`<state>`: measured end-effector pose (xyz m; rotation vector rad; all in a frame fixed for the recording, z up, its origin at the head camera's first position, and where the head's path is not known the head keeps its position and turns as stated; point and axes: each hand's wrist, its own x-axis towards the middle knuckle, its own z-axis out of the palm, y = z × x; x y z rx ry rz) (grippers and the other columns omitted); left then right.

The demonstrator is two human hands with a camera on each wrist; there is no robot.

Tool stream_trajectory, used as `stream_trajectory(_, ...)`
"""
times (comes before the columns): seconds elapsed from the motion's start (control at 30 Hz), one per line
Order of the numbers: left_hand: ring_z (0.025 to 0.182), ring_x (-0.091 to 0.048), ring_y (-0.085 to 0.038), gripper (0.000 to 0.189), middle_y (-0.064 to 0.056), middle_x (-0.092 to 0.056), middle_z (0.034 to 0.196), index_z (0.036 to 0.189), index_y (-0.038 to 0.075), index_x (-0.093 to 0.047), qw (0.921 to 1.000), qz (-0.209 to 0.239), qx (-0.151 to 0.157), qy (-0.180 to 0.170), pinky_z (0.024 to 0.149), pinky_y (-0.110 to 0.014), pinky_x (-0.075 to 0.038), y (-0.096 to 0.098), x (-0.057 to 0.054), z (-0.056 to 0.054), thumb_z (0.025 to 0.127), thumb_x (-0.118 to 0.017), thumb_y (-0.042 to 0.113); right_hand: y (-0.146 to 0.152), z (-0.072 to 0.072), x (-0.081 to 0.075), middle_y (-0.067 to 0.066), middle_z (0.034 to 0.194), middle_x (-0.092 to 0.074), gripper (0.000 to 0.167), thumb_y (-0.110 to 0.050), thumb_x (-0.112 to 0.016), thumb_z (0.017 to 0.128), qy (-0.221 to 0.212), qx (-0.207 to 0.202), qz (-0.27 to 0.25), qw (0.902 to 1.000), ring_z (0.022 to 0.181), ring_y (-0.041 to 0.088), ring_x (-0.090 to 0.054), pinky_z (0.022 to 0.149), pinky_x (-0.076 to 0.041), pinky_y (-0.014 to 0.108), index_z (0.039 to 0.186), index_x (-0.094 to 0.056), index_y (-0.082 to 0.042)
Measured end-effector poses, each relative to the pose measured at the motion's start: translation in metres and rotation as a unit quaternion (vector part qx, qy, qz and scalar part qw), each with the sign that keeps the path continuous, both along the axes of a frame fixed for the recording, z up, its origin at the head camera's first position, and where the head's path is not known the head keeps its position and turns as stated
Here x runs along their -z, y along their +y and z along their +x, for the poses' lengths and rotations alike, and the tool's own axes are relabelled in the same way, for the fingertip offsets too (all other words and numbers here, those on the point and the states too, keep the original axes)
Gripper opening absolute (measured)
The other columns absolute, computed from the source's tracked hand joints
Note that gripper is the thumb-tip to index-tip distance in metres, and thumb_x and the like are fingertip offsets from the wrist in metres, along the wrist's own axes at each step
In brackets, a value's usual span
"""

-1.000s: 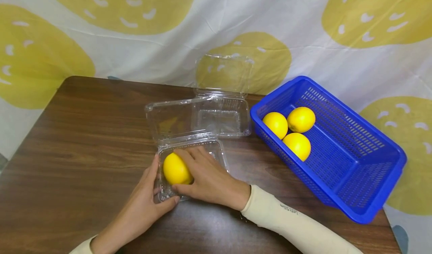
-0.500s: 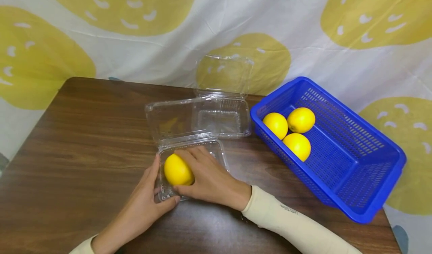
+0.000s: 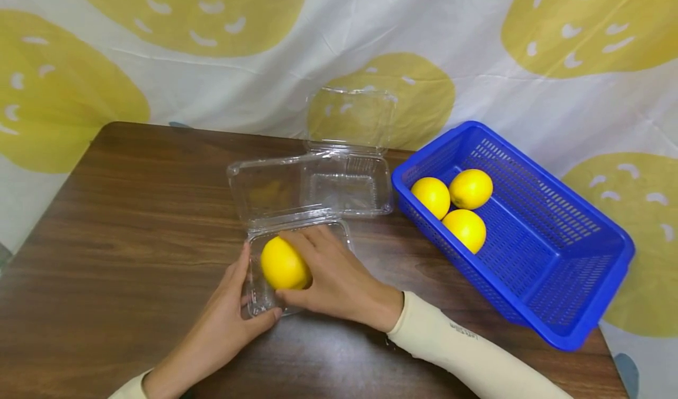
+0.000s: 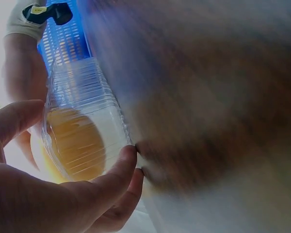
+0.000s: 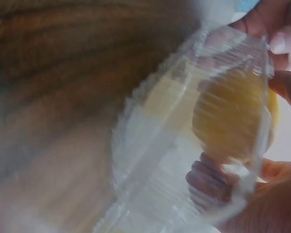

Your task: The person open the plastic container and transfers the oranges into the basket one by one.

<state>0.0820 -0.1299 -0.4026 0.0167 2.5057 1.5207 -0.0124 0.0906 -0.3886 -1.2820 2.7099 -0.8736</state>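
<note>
My right hand point(image 3: 344, 278) holds a yellow lemon point(image 3: 285, 263) inside the base of a clear plastic clamshell container point(image 3: 263, 298). The thumb lies on the lemon's near side, with the fingers over its far right side. Steadying the container's left side is my left hand point(image 3: 225, 311), its thumb at the near corner. In the left wrist view, thumb and fingers grip the ribbed container wall point(image 4: 82, 82). Through the clear wall point(image 5: 150, 160) in the right wrist view, the lemon point(image 5: 228, 114) and fingertips show. The container's lid point(image 3: 270, 190) stands raised at the back.
Behind it, a second clear container point(image 3: 346, 190) stands with its lid point(image 3: 352, 119) up, partly overlapped by the first lid. At the right, a blue plastic basket point(image 3: 535, 302) holds three lemons point(image 3: 465, 230). A patterned cloth point(image 3: 254, 87) hangs behind the brown table point(image 3: 132, 228).
My right hand and the lemon have shifted slightly right within the container. The left hand keeps its place, and the basket and second container stay where they were.
</note>
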Motion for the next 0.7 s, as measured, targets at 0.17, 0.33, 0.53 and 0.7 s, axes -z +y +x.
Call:
stream_trajectory(0.17,0.144,-0.054,-0.048,0.123,-0.029,-0.02,0.178,0.178,0.011,-0.002,0.9999,-0.003,-0.005,-0.011,0.112,-0.05,-0.054,0.0,0.0,0.0,0.093,-0.091,0.021,0.008,-0.002,-0.01,0.007,0.141,-0.065,0.083,-0.038,-0.096,0.084,0.011,0.012,-0.018,0.9997,0.126,0.025,-0.057,0.106,-0.056,0.043,0.154,-0.058,-0.012)
stream_trajectory(0.33,0.138,-0.06,-0.045,0.124,-0.028,-0.025,0.176,0.178,0.012,-0.001,0.9999,-0.003,-0.006,-0.014,0.111,-0.052,-0.056,0.0,-0.001,0.001,0.093,-0.091,0.022,0.017,-0.002,-0.016,0.007,0.143,-0.063,0.085,-0.036,-0.095,0.084,0.011,0.016,-0.025,0.9995,0.128,0.023,-0.054,0.107,-0.056,0.041,0.155,-0.056,-0.01)
stream_trajectory(0.53,0.138,-0.06,-0.045,0.125,-0.029,-0.027,0.175,0.178,0.011,-0.002,0.9999,-0.006,-0.008,-0.009,0.111,-0.053,-0.056,0.0,-0.001,0.001,0.092,-0.091,0.024,0.026,0.001,-0.019,0.008,0.141,-0.063,0.086,-0.037,-0.096,0.085,0.027,0.017,-0.025,0.9992,0.129,0.024,-0.054,0.108,-0.056,0.042,0.155,-0.057,-0.008)
stream_trajectory(0.7,0.138,-0.06,-0.044,0.125,-0.029,-0.027,0.175,0.178,0.011,-0.002,1.0,-0.004,-0.006,-0.003,0.111,-0.05,-0.056,0.001,0.0,0.001,0.092,-0.092,0.023,0.038,0.006,-0.025,0.007,0.145,-0.061,0.086,-0.038,-0.095,0.085,0.034,0.027,-0.018,0.9989,0.131,0.023,-0.054,0.112,-0.055,0.042,0.156,-0.056,-0.009)
